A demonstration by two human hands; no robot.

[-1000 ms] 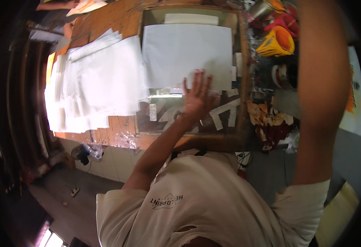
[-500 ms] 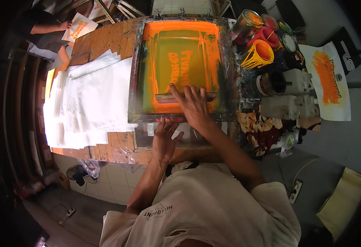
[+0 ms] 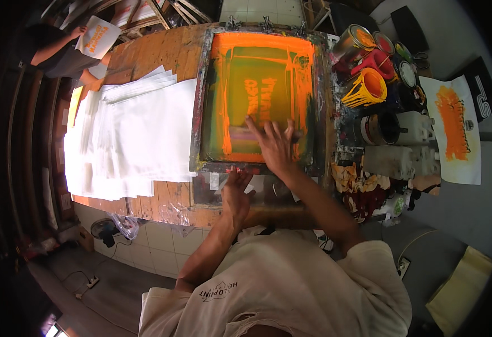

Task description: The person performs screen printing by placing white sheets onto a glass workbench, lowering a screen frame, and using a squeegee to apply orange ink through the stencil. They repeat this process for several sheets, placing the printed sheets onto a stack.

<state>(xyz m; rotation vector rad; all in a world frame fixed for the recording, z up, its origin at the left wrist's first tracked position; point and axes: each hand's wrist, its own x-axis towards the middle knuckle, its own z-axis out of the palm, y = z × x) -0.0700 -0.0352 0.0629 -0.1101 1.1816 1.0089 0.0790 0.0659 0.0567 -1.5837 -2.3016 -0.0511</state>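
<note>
My right hand (image 3: 277,149) is over a squeegee (image 3: 237,133), index finger stretched along the mesh and the other fingers bent across the tool, which is slightly blurred. The squeegee lies crosswise in the front part of a printing screen (image 3: 240,67), whose olive-green mesh is smeared with orange ink around a lettered stencil. Metal clamps (image 3: 266,23) stand at the screen's far edge. At the front edge of the screen frame (image 3: 201,167), my left hand (image 3: 237,191) touches with its fingertips, fingers stretched and thumb apart.
A stack of white sheets (image 3: 139,129) covers the left of the wooden table (image 3: 139,56). On the right stand ink cans (image 3: 361,36), an orange-filled yellow-dripped cup (image 3: 372,87), a dark jar (image 3: 381,129) and crumpled rags (image 3: 364,191). A co-worker (image 3: 49,48) holds a printed sheet (image 3: 99,37).
The view has shifted, so the table appears farther right. My right hand and the squeegee have moved slightly, if at all, on the screen. The co-worker's sheet has turned and shifted left.
</note>
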